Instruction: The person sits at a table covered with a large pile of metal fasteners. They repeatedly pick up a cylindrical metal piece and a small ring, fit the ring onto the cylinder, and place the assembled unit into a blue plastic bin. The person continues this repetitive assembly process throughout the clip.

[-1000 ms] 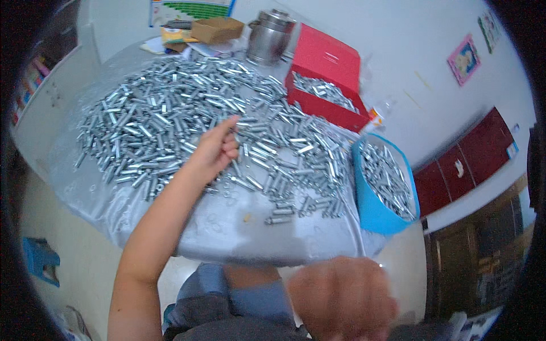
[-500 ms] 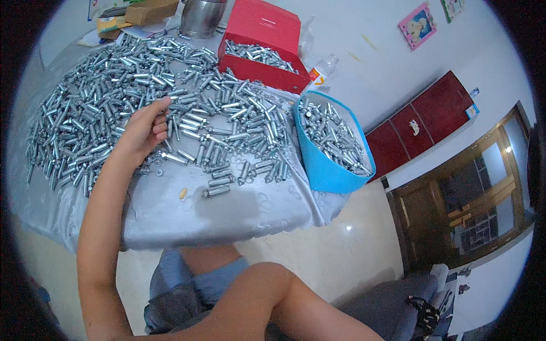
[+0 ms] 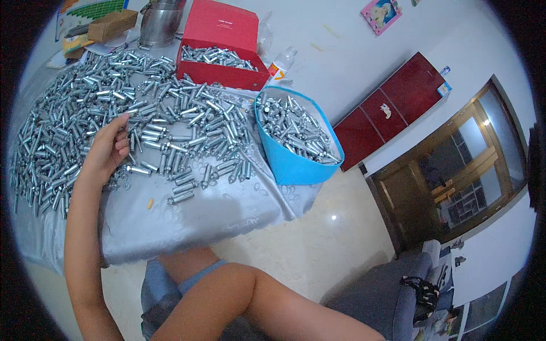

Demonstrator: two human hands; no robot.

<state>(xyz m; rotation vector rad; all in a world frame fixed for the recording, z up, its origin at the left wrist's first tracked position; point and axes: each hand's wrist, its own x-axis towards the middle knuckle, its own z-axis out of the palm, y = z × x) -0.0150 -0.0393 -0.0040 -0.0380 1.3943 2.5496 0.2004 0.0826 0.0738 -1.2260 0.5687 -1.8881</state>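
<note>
My left hand (image 3: pixel 108 149) is over the near side of a wide heap of silvery metal expansion bolts (image 3: pixel 74 122) on the table. Its fingers curl into the palm, and the thumb points forward, its tip close to a bolt. Whether anything small sits between thumb and forefinger cannot be made out. Several more bolts lie in short rows just right of the hand, and a few loose washers or nuts (image 3: pixel 126 186) are by the wrist. My right hand does not show; a bent bare limb (image 3: pixel 227 290) crosses the lower edge.
An open red box (image 3: pixel 222 25) with bolts stands behind the heap. Right of it are a plastic bottle (image 3: pixel 281 63) and a blue bin (image 3: pixel 296 170) full of bolts. A metal pot (image 3: pixel 161 25) and cardboard (image 3: pixel 112 25) sit at the back. A small yellowish piece (image 3: pixel 150 203) lies near the front edge.
The whole view has shifted, so the table and its things appear further left. My left hand stays at about the same spot by the bolts, fingers still curled.
</note>
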